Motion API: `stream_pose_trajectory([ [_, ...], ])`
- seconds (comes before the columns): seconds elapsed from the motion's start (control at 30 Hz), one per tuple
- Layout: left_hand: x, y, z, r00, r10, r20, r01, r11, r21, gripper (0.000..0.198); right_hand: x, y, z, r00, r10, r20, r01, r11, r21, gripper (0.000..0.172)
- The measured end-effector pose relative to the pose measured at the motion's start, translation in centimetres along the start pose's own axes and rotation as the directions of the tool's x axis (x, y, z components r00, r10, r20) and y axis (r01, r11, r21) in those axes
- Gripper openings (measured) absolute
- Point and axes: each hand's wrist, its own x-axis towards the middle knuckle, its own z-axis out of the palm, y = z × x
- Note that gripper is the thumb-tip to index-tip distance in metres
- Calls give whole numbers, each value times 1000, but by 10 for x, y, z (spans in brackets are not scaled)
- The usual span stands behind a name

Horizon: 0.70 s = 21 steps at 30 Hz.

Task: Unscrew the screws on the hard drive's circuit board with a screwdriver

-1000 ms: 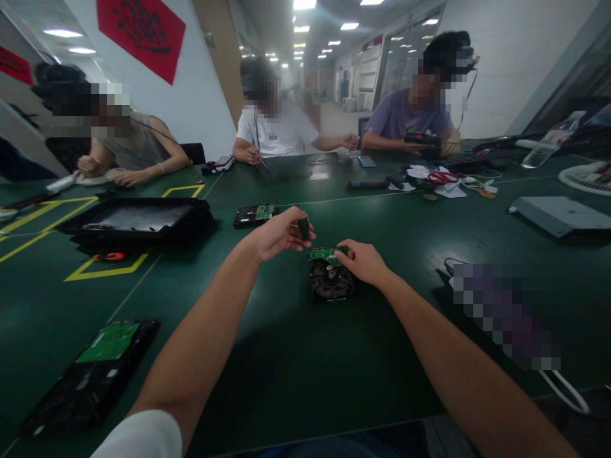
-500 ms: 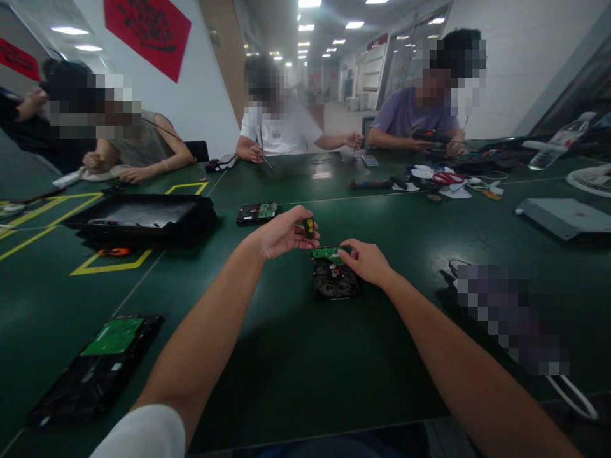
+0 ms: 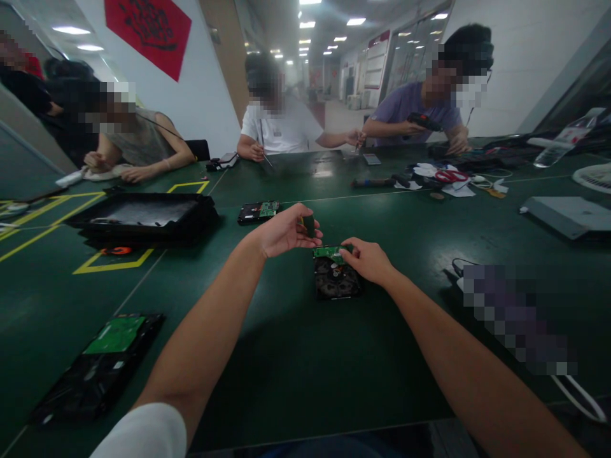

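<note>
A black hard drive (image 3: 334, 280) with a green circuit board (image 3: 326, 252) at its far end lies on the green table (image 3: 305, 356) in front of me. My left hand (image 3: 281, 230) hovers just above its far left corner, fingers closed round the dark handle of a small screwdriver (image 3: 309, 225). My right hand (image 3: 368, 260) rests on the drive's far right corner, its fingertips pinched at the edge of the green board.
A second hard drive (image 3: 98, 362) lies near left, a third (image 3: 258, 212) further back beside a black tray (image 3: 143, 216). Three people sit across the table with tools, scissors (image 3: 449, 176) and papers. A grey box (image 3: 568, 215) and a cable (image 3: 577, 401) lie right.
Both hands stay at the drive; the left hand has turned the screwdriver handle a little. The view has shifted slightly.
</note>
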Motion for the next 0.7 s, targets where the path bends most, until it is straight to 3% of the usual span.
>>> stream_pose_trajectory([
  [0.23, 0, 1, 2, 999, -3, 41, -2, 991, 130, 39, 0, -1, 1, 1000, 11, -2, -11, 1000, -9, 32],
  [0.47, 1, -1, 0, 1000, -5, 17, 5, 1000, 15, 32, -1, -1, 1, 1000, 13, -5, -13, 1000, 1, 32],
  [0.7, -1, 0, -1, 999, 9, 46, -15, 991, 129, 38, -1, -1, 1, 1000, 19, -6, -19, 1000, -1, 32],
])
